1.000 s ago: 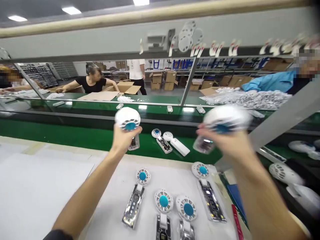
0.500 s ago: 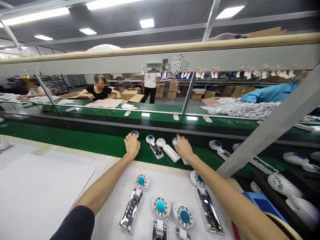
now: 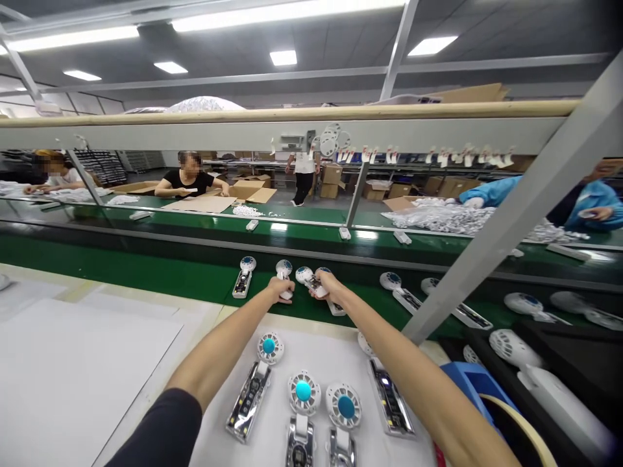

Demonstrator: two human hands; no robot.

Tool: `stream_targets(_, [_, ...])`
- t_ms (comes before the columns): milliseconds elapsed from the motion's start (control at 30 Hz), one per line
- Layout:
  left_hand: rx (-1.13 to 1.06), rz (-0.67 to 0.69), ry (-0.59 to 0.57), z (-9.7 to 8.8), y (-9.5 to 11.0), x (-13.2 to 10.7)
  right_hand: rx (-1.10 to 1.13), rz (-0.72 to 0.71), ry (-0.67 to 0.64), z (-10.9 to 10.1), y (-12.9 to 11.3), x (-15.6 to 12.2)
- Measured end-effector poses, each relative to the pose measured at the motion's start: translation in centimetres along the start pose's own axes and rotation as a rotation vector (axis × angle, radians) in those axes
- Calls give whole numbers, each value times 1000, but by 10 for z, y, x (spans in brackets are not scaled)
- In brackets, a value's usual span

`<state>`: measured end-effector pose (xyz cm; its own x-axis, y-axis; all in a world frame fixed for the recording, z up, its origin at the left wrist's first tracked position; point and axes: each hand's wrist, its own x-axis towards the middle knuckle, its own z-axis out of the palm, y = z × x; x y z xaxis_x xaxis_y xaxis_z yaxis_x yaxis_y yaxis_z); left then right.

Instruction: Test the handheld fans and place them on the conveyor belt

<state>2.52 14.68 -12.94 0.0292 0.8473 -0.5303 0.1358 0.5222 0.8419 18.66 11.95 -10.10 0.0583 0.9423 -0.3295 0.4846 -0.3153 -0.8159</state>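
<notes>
Both my hands are low over the green conveyor belt [image 3: 195, 259], close together. My left hand [image 3: 281, 290] has its fingers around the white handle of a small handheld fan [image 3: 283, 268]. My right hand [image 3: 327, 285] is curled over a clear-handled fan [image 3: 305, 275] with a circuit board inside. Another fan [image 3: 243, 275] lies on the belt to the left. On the white sheet [image 3: 316, 331] nearer me lie teal-centred fan heads [image 3: 302, 391] and open circuit-board handles [image 3: 248, 401]. Parts of both held fans are hidden by my fingers.
A grey diagonal strut [image 3: 511, 240] crosses the right side, above several fans on the belt. A black tray [image 3: 540, 370] of white fan shells and a blue box [image 3: 472, 389] sit lower right. Co-workers [image 3: 187, 178] work at a far belt beyond a glass panel [image 3: 214, 175].
My hands have moved closer together along the belt, and the fans they reached for now lie under them. More fans show on the belt to the left, and the view has tilted slightly.
</notes>
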Motion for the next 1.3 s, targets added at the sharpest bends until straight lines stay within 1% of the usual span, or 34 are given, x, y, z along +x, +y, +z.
stream_targets(67, [-109, 33, -91, -11, 4, -9, 167, -14, -19, -8, -4, -11])
stream_targets(133, [-195, 92, -151, -19, 8, -22, 325, -68, -7, -17, -9, -27])
stream_targets(200, [-266, 181, -183, -23, 13, -40, 462, -148, 29, -25, -15, -48])
stream_targets(267, [-333, 302, -202, -24, 18, -64, 570, -234, 78, -33, -21, -71])
stream_targets(367, [-416, 487, -232, -23, 27, -106, 662, -346, 138, -39, -29, -107])
stream_targets(467, [-461, 645, -293, -19, 32, -144, 731, -463, 131, -38, -30, -138])
stream_targets(567, [-474, 823, -359, -15, 28, -168, 773, -531, 80, -36, -27, -159])
stream_targets(633, [-468, 885, -395, -12, 23, -177, 779, -539, 56, -34, -24, -168])
stream_targets(800, [-453, 893, -480, -11, 12, -184, 763, -551, 27, -31, -15, -172])
stream_targets(967, [-498, 835, -542, -11, 10, -181, 756, -585, 16, -29, -11, -167])
stream_targets(1233, [-497, 725, -551, -6, 12, -181, 798, -586, -34, -25, -15, -165])
stream_targets(1300, [-499, 727, -532, -4, 11, -181, 795, -581, -28, -25, -16, -165])
